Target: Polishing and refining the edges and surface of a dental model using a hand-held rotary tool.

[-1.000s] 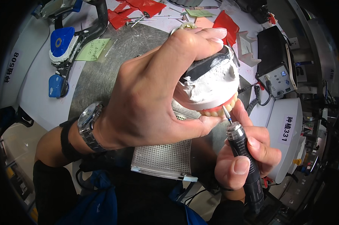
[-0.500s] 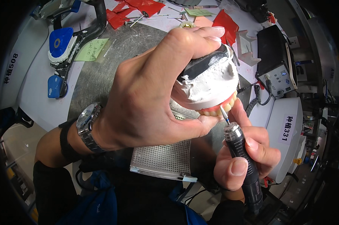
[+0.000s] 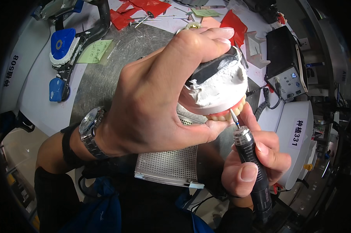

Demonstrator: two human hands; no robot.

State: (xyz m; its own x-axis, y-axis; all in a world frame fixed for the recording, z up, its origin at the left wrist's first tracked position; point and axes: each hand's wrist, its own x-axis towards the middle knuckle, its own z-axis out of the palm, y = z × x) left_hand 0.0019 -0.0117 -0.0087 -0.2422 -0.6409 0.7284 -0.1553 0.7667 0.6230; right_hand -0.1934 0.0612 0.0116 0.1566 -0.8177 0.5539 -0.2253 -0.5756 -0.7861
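Note:
My left hand (image 3: pixel 152 101) is closed around a white plaster dental model (image 3: pixel 218 91) with a black top. Along the model's lower edge runs a denture (image 3: pixel 224 115) with pink gum and yellowish teeth; my left thumb presses beneath it. In my right hand (image 3: pixel 261 163) is a black dental handpiece (image 3: pixel 255 174) with a silver collar, gripped like a pen. Its pointed bur (image 3: pixel 235 117) reaches the front teeth near the gum line; whether it touches cannot be made out. One right finger rests by the teeth on the right.
Below the hands lies a perforated metal grille (image 3: pixel 169 165). A black control box (image 3: pixel 286 66) with a coiled cord stands at right. An articulator (image 3: pixel 66 50) with blue parts is at left, beside a green note (image 3: pixel 94 51). Red sheets (image 3: pixel 234 28) and several burs (image 3: pixel 150 18) lie at the back.
The model has tilted and shifted very slightly right in my left hand. The handpiece tip has moved a touch to the right. The number display on the control box has changed.

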